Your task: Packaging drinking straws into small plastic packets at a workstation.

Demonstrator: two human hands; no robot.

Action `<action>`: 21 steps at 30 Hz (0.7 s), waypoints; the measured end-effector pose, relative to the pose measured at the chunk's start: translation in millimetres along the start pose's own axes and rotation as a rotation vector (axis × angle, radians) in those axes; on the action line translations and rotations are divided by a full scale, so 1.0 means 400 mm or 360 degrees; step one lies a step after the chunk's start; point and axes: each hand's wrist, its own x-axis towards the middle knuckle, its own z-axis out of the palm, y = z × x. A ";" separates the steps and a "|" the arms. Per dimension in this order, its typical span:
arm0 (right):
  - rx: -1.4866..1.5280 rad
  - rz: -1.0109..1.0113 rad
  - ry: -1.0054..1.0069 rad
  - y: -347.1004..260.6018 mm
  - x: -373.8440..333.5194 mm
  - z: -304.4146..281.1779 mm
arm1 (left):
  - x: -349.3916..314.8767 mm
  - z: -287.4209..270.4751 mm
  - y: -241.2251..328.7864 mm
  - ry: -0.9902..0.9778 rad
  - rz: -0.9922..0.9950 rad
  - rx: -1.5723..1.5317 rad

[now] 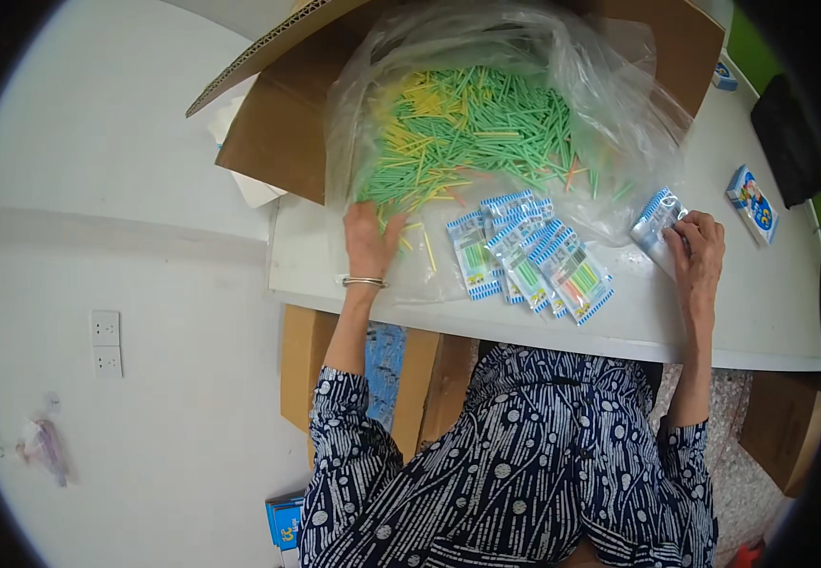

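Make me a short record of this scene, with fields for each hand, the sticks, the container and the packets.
Left hand: at the near-left edge of the stick pile; grip unclear
Right hand: touching a single packet
Thin sticks: mostly green, some yellow, few orange
Container: clear plastic bag, at an open cardboard box
Packet group: blue-and-white, overlapping, between the hands, sticks visible inside

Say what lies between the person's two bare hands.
In the head view: overlapping clear plastic packets with blue-striped edges, loose thin yellow sticks and part of a clear plastic bag.
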 end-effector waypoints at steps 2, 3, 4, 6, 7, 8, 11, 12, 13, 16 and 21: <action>-0.0025 -0.0008 0.0020 0.004 -0.003 -0.001 | -0.017 0.000 -0.050 -0.0111 -0.0133 0.0107; -0.0118 0.0021 0.0115 0.012 -0.002 0.000 | -0.024 -0.002 -0.067 -0.0102 -0.0161 0.0193; -0.0215 0.0051 0.0207 0.015 -0.002 0.000 | -0.025 -0.006 -0.074 -0.0096 -0.0188 0.0273; -0.0193 0.0048 0.0138 0.010 -0.005 -0.007 | -0.025 -0.011 -0.087 -0.0133 -0.0316 0.0186; -0.0174 0.0046 0.0070 0.009 -0.007 -0.016 | -0.024 -0.015 -0.091 -0.0169 -0.0442 0.0095; -0.0169 0.0045 0.0075 0.008 -0.007 -0.022 | -0.022 -0.020 -0.096 -0.0164 -0.0440 0.0099; -0.0065 0.0117 0.0042 0.020 -0.006 -0.028 | -0.014 -0.021 -0.099 -0.0170 -0.0428 0.0113; -0.0020 0.0136 0.0056 0.037 -0.008 -0.023 | -0.011 -0.020 -0.099 -0.0211 -0.0478 0.0096; 0.0032 0.0150 0.0069 0.046 -0.008 -0.020 | -0.011 -0.024 -0.100 -0.0248 -0.0532 0.0087; 0.0061 0.0160 0.0073 0.049 -0.005 -0.029 | -0.016 -0.024 -0.113 -0.0234 -0.0467 0.0041; -0.0070 0.0031 0.0143 0.058 -0.004 -0.052 | -0.010 0.002 -0.153 -0.0174 -0.0252 0.0198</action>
